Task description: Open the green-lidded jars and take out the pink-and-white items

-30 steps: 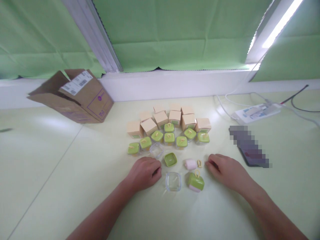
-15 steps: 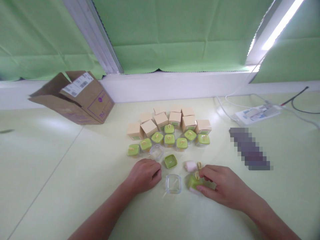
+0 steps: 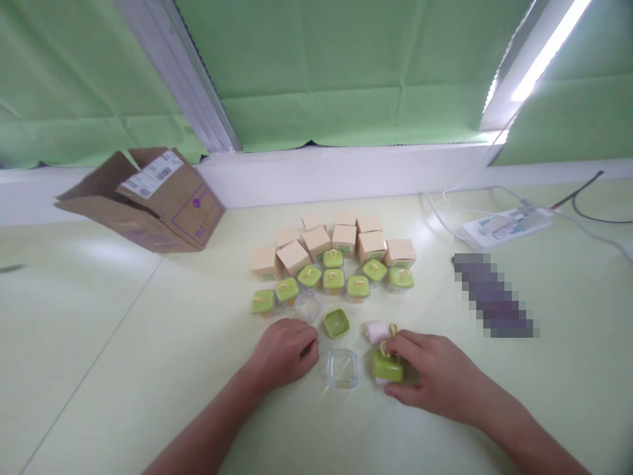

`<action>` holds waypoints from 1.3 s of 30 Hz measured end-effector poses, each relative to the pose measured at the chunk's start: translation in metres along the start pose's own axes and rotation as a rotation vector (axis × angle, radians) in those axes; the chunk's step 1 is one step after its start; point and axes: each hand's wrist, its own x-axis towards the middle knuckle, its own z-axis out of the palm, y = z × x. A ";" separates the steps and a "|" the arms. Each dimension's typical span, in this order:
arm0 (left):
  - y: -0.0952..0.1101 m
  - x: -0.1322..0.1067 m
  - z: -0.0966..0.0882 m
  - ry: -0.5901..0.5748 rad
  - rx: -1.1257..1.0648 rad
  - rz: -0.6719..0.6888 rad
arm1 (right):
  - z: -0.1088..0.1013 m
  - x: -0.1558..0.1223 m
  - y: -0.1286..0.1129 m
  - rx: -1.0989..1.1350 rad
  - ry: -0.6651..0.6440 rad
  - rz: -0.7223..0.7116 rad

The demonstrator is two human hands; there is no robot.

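My right hand point(image 3: 435, 369) grips a green lid point(image 3: 388, 366) with a yellow loop, thumb low at its side and fingers at the top. A pale part shows under the lid. Just behind it lies a pale pink roll-like piece point(image 3: 376, 332), with another yellow loop point(image 3: 393, 328) beside it. My left hand point(image 3: 287, 353) rests on the table in a loose fist, and nothing shows in it. Between the hands are a clear square container point(image 3: 343, 369) and an upturned green lid point(image 3: 337, 323). A second clear container point(image 3: 308, 305) sits behind my left hand.
Several lidded green-topped containers point(image 3: 333, 280) stand in a cluster, with several small cardboard boxes point(image 3: 316, 243) behind them. A large open carton point(image 3: 163, 204) is at the back left. At the right lie a power strip point(image 3: 504, 227) with cables and a pixelated dark object point(image 3: 494, 297).
The green lid in my right hand has tipped, so more of its green side faces me. My thumb has shifted slightly left and down. My left hand stays in place.
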 end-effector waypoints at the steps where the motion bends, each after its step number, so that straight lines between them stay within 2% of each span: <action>1: 0.000 0.000 0.000 0.001 -0.001 0.001 | -0.001 0.000 0.000 0.009 -0.008 0.004; 12: 0.005 0.002 -0.006 0.078 -0.044 0.033 | -0.009 -0.001 -0.003 0.148 -0.017 0.003; 20: 0.018 0.001 -0.020 0.244 -0.141 0.059 | -0.020 -0.008 -0.008 0.459 -0.015 -0.003; 24: 0.032 -0.001 -0.030 0.358 -0.293 0.097 | -0.020 -0.009 -0.009 0.613 -0.030 -0.018; 30: 0.060 -0.007 -0.041 0.209 -0.671 0.078 | -0.017 -0.011 -0.018 0.796 -0.071 -0.099; 34: 0.072 -0.011 -0.041 0.128 -0.764 0.052 | -0.014 -0.011 -0.027 0.834 -0.076 -0.100; 39: 0.078 -0.012 -0.039 0.069 -0.822 0.017 | -0.009 -0.009 -0.033 0.892 -0.060 -0.088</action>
